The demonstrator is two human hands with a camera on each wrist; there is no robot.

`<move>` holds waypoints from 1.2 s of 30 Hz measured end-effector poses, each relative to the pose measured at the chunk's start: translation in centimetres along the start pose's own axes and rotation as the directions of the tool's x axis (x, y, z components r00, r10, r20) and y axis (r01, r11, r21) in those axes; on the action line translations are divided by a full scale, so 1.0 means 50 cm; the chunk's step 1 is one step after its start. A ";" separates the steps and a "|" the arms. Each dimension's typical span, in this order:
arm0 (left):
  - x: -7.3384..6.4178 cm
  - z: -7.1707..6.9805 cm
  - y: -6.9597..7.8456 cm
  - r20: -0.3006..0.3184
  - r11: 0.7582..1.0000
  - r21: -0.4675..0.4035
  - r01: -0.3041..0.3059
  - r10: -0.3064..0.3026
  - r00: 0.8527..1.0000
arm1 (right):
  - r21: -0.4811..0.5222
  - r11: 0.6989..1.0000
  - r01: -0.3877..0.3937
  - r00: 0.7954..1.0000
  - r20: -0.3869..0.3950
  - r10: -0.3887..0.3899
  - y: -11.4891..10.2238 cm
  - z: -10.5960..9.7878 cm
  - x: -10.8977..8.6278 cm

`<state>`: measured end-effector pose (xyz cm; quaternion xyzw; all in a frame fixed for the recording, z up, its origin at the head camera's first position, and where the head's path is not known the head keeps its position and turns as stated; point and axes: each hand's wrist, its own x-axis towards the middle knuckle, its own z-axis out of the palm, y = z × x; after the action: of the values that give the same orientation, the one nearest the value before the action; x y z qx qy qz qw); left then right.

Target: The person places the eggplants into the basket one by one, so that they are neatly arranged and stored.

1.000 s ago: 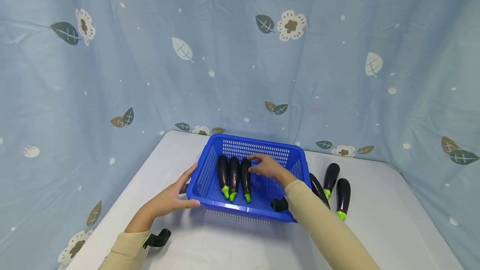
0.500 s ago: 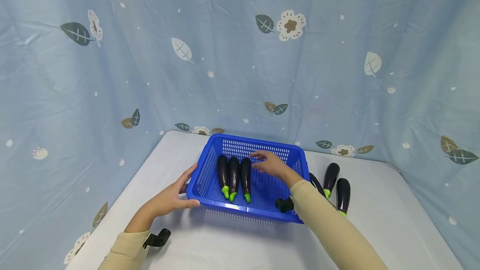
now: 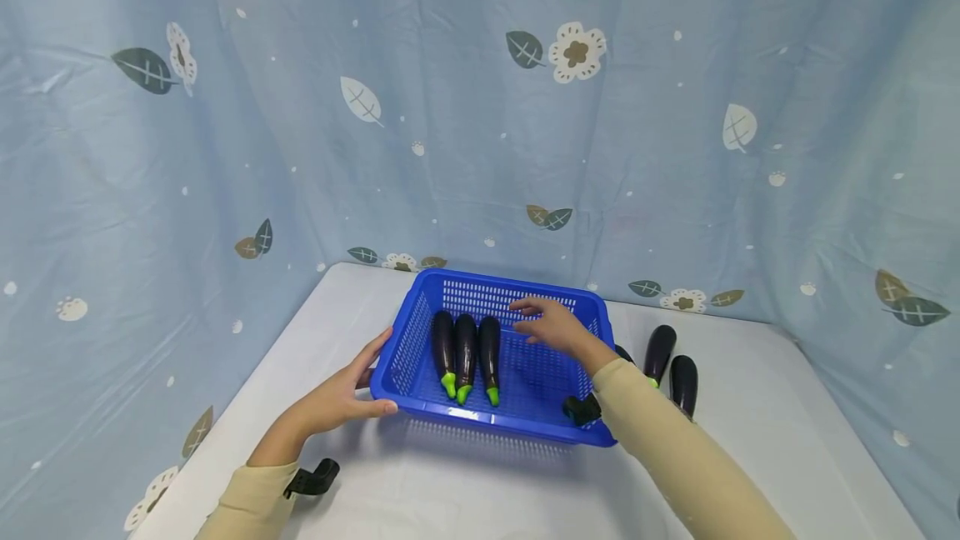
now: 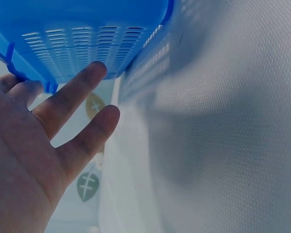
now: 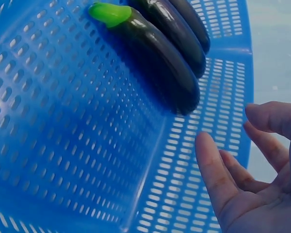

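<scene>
Three dark eggplants (image 3: 466,352) with green stems lie side by side in the left half of a blue plastic basket (image 3: 517,280). My left hand (image 3: 333,398) rests against the basket's left end, thumb at the front rim; in the left wrist view its fingers are mostly straight and spread. Over the right half of the basket hovers my right hand (image 3: 551,327), apart from the eggplants, its fingers loosely bent and holding nothing. The right wrist view shows a gap between those fingers and the nearest eggplant (image 5: 160,60).
More eggplants lie on the white table (image 3: 757,440) to the right of the basket: one farther back (image 3: 660,350), another (image 3: 683,383) beside it, and a dark end (image 3: 624,354) mostly hidden by my right sleeve (image 3: 667,440). A patterned blue curtain (image 3: 465,107) hangs behind.
My right hand has drawn away from the rightmost eggplant in the basket, to the right. The eggplants in the basket stay as they were, and my left hand keeps its place.
</scene>
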<state>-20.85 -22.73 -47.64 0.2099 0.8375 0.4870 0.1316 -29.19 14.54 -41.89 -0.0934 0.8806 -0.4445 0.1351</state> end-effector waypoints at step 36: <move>-0.003 0.004 -0.007 0.002 1.000 -0.016 -0.013 0.013 1.000 | -0.012 0.999 0.036 0.994 -0.098 -0.037 0.042 -0.093 -0.049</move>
<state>-20.74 -22.80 -48.03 0.2149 0.8320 0.4944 0.1308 -28.44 20.00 -40.58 -0.0883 0.8867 -0.4463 0.0828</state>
